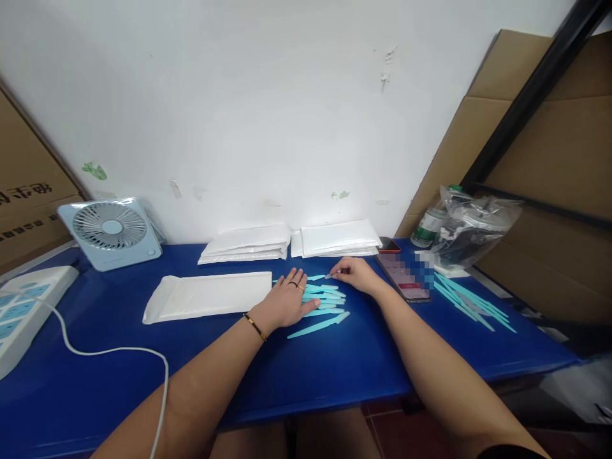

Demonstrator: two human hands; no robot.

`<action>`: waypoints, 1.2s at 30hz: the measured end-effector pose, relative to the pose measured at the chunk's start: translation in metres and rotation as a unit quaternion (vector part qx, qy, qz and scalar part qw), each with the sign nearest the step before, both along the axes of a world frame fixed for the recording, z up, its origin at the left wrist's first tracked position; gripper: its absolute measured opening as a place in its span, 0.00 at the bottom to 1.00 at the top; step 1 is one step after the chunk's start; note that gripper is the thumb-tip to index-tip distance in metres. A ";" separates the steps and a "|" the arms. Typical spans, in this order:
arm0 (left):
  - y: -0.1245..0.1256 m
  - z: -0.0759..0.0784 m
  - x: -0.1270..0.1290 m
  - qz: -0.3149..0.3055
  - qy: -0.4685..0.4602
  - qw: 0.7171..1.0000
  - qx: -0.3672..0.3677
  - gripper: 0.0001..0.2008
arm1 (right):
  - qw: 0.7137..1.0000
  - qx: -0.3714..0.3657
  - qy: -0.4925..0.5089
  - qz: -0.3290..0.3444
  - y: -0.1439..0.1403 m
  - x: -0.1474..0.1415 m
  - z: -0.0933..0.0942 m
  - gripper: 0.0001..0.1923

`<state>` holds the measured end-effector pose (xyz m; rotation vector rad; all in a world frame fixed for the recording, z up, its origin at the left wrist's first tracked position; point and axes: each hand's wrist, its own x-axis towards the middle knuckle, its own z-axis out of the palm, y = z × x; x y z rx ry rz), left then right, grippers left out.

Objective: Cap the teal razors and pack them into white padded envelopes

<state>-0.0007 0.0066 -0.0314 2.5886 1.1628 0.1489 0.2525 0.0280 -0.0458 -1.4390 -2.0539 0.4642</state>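
Several slim turquoise eyebrow razors (319, 326) lie in a loose row on the blue table, their handles pointing left. My left hand (287, 298) rests flat across them, fingers stretched out, and covers much of their handles. At the row's far end, my right hand (349, 273) pinches the greyish tip of one razor (315, 278). Whether that tip is a cap or the bare blade is too small to tell. Left of my left hand lies a white padded envelope (215, 296), its right end close to my fingers.
White padded envelopes are stacked by the wall, a left stack (246, 243) and a right stack (337, 239). A phone (404, 277) lies beside my right forearm, with more razors (473, 303) beyond. A fan (112, 231), power strip (33, 312) and white cable (115, 349) occupy the left.
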 end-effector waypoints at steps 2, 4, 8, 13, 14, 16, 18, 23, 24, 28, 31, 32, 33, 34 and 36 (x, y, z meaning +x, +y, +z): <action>-0.004 -0.004 0.002 -0.007 0.014 1.000 -0.017 0.41 | 1.000 0.003 0.003 0.009 0.000 -0.003 -0.001 0.08; -0.004 -0.006 0.003 -0.018 0.016 0.999 -0.023 0.41 | 1.000 0.004 0.010 0.008 0.001 -0.006 -0.002 0.08; -0.001 -0.002 0.005 -0.024 0.022 0.999 -0.038 0.40 | 1.000 0.005 0.016 -0.011 0.002 -0.012 -0.003 0.08; -0.001 0.003 0.008 -0.038 0.036 0.997 -0.064 0.42 | 1.000 -0.007 0.008 -0.012 0.002 -0.020 -0.001 0.07; -0.001 0.003 0.008 -0.039 0.037 0.996 -0.065 0.42 | 1.000 -0.011 0.007 -0.010 0.001 -0.021 0.001 0.07; 0.000 0.004 0.006 -0.043 0.043 0.996 -0.066 0.45 | 1.000 -0.027 0.010 -0.003 -0.001 -0.021 0.005 0.08; 0.000 0.004 0.003 -0.057 0.052 0.995 -0.066 0.51 | 0.999 -0.045 0.012 0.018 -0.007 -0.019 0.011 0.14; -0.005 0.009 -0.001 -0.082 0.053 0.995 -0.009 0.59 | 0.983 -0.087 -0.097 0.132 -0.033 -0.017 0.031 0.44; -0.006 0.010 0.000 -0.070 0.050 0.996 0.010 0.54 | 0.977 -0.094 -0.123 0.148 -0.038 -0.019 0.034 0.46; -0.012 0.017 0.007 -0.035 0.049 0.996 0.068 0.26 | 0.969 -0.095 -0.172 0.149 -0.053 -0.036 0.042 0.33; -0.016 0.018 0.011 -0.047 0.049 0.993 0.096 0.16 | 0.968 -0.071 -0.197 0.136 -0.056 -0.048 0.038 0.22; -0.017 0.017 0.013 -0.050 0.049 0.992 0.100 0.13 | 0.967 -0.059 -0.211 0.131 -0.056 -0.051 0.036 0.20; -0.018 0.016 0.014 -0.052 0.051 0.992 0.103 0.11 | 0.964 -0.047 -0.227 0.128 -0.055 -0.054 0.034 0.19; -0.019 0.014 0.016 -0.054 0.054 0.992 0.105 0.10 | 0.961 -0.038 -0.243 0.127 -0.055 -0.056 0.032 0.17; -0.021 0.010 0.019 -0.052 0.060 0.991 0.109 0.10 | 0.954 -0.029 -0.268 0.131 -0.053 -0.059 0.029 0.15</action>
